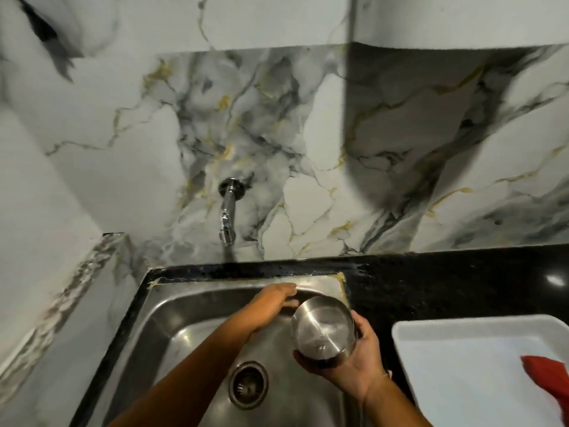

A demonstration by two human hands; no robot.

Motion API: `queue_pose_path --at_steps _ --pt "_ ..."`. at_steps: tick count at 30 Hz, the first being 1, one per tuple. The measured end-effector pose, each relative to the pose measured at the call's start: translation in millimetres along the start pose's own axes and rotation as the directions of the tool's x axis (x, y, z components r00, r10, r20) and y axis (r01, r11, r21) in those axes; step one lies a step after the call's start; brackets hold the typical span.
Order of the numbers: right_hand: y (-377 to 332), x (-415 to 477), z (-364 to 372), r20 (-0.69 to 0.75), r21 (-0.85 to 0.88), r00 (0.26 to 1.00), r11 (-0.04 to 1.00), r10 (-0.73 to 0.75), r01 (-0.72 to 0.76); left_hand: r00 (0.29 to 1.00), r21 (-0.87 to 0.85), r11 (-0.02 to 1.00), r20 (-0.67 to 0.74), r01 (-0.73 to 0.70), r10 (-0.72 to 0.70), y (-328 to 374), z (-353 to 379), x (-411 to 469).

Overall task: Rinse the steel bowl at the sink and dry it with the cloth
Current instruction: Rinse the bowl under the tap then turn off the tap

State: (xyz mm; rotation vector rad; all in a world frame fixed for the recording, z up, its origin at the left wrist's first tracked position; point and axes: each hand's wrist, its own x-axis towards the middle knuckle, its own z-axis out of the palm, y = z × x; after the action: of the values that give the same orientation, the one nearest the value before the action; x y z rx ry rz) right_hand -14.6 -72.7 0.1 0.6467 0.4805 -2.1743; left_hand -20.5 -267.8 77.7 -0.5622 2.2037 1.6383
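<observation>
My right hand [357, 365] grips the steel bowl [322, 328] by its rim and underside, above the right side of the steel sink [172, 322], with the bowl's inside tilted toward me. My left hand [272, 303] is stretched out flat over the sink's back part, just left of the bowl, fingers together and holding nothing. The red cloth [551, 380] lies in the white tray [437, 329] at the right edge of view.
A chrome tap [228, 211] sticks out of the marble wall above the sink's back edge; no water stream is visible. The drain [248, 384] sits in the sink's middle. The black counter [462, 282] runs to the right, and a marble ledge [61, 303] stands at the left.
</observation>
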Motion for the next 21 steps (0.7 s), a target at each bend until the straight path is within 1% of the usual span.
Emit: queue_pose_path --at_steps 1,2,3,4,5,6,8,9,11,13,16,18,21 --pt "4 13 5 -0.010 -0.018 1.000 1.000 0.012 -0.013 0.995 0.048 0.999 -0.102 -0.014 0.019 -7 -18 8" --pt "7 26 11 -0.016 -0.029 1.000 0.999 0.026 -0.027 0.970 0.093 0.995 -0.238 -0.016 0.038 -14 -37 16" --pt "11 35 17 -0.016 -0.039 0.999 0.998 0.040 -0.041 0.923 0.115 0.993 -0.382 -0.002 0.046 -20 -55 20" --pt "14 47 24 -0.016 -0.053 0.998 0.997 0.053 -0.054 0.858 0.122 0.993 -0.509 -0.003 0.065 -23 -73 24" --pt "16 55 32 -0.018 -0.059 0.998 0.997 0.058 -0.059 0.809 0.126 0.991 -0.579 -0.032 0.100 -21 -86 27" --pt "19 69 40 -0.034 -0.067 0.997 0.995 0.073 -0.075 0.784 0.118 0.991 -0.608 -0.067 0.125 -19 -100 35" --pt "24 88 56 -0.042 -0.072 0.995 0.993 0.088 -0.091 0.780 0.114 0.982 -0.597 -0.151 0.189 -2 -117 44" --pt "27 96 65 -0.030 -0.075 0.995 0.993 0.093 -0.095 0.782 0.132 0.977 -0.586 -0.165 0.212 8 -121 48" --pt "33 121 81 -0.033 -0.098 0.992 0.987 0.126 -0.128 0.761 0.224 0.965 -0.600 -0.136 0.247 24 -130 61" --pt "37 144 92 -0.033 -0.105 0.986 0.981 0.161 -0.163 0.720 0.301 0.950 -0.641 -0.084 0.267 31 -133 71" --pt "42 172 104 0.042 -0.118 0.976 0.971 0.213 -0.207 0.685 0.330 0.942 -0.673 -0.058 0.279 29 -130 79" --pt "45 184 109 0.096 -0.117 0.968 0.968 0.233 -0.222 0.719 0.349 0.935 -0.637 -0.054 0.279 30 -132 82" --pt "48 196 116 0.115 -0.123 0.963 0.965 0.245 -0.231 0.808 0.414 0.909 -0.521 -0.041 0.274 33 -143 85"
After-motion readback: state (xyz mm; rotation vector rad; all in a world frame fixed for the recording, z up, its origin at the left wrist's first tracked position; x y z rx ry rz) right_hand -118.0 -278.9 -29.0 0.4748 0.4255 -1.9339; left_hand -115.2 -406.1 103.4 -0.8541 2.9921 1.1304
